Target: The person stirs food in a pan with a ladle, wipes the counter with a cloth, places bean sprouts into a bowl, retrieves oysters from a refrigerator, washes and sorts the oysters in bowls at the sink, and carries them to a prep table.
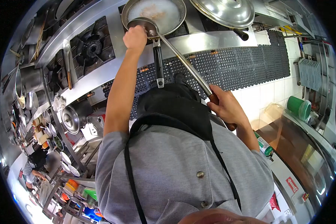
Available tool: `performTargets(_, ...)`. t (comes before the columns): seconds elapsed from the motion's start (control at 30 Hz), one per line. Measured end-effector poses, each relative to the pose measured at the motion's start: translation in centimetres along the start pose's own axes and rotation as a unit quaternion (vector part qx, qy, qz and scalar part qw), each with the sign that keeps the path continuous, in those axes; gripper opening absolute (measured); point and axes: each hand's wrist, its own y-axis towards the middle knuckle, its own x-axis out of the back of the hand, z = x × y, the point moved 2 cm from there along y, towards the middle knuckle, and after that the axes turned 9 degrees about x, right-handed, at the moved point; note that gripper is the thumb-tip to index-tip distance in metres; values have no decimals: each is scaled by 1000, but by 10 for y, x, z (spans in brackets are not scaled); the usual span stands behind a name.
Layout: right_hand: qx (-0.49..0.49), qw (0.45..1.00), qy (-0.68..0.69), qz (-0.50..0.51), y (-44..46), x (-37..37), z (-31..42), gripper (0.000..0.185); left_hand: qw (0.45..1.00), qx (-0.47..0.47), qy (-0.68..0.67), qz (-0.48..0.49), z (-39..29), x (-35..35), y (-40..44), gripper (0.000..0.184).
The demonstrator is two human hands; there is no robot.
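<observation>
A pan with a black handle holds whitish, cloudy liquid and some pale brownish food. My right hand is wrapped round the wooden grip of a long metal ladle. The ladle's bowl rests at the pan's near left rim. Over that bowl, my left hand is closed in a fist; what it grips, if anything, is hidden. The pan's handle points down toward me, below my left hand, and neither hand is on it.
A large domed lid lies right of the pan. Left of it is a gas burner, with a long utensil further left. A lidded pot stands lower left. Another person is at the far lower left.
</observation>
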Motion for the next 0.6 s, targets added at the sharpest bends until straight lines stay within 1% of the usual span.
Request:
performTargets(0.07, 14, 1000, 13, -23, 0, -1, -1, 35, 1000, 5, -1, -2, 2, -5, 2, 27)
performTargets(0.13, 15, 1000, 10, -23, 2, 0, -5, 36, 1000, 11, -2, -4, 3, 5, -2, 27)
performTargets(0.2, 19, 1000, 5, -24, 7, -2, -12, 37, 994, -41, -66, -71, 8, 27, -18, 24)
performTargets(0.27, 44, 995, -59, -64, 13, -10, -23, 42, 974, -9, -156, -163, 18, 54, -48, 19)
performTargets(0.3, 46, 995, -59, -64, 19, -14, -28, 42, 965, -1, -196, -174, 31, 60, -62, 18)
performTargets(0.33, 63, 986, -113, -103, 26, -15, -33, 43, 954, 7, -235, -184, 49, 61, -76, 17)
performTargets(0.4, 87, 961, -206, -161, 44, -15, -50, 44, 949, 149, -258, -99, 85, 51, -108, 17)
performTargets(0.43, 91, 961, -207, -160, 55, -13, -54, 44, 956, 169, -225, -82, 108, 33, -123, 17)
performTargets(0.47, 92, 948, -253, -170, 67, -11, -56, 45, 961, 189, -190, -65, 136, 5, -141, 17)
performTargets(0.5, 93, 932, -299, -181, 79, -8, -60, 46, 970, 143, -189, -52, 171, -35, -164, 20)
performTargets(0.53, 104, 924, -317, -188, 94, -11, -74, 49, 977, 96, -186, -38, 197, -73, -190, 22)
performTargets(0.57, 108, 923, -318, -187, 107, -14, -83, 49, 961, 182, -161, 133, 209, -95, -221, 26)
performTargets(0.6, 96, 920, -330, -186, 119, -19, -90, 48, 865, 272, -292, 303, 243, -156, -261, 28)
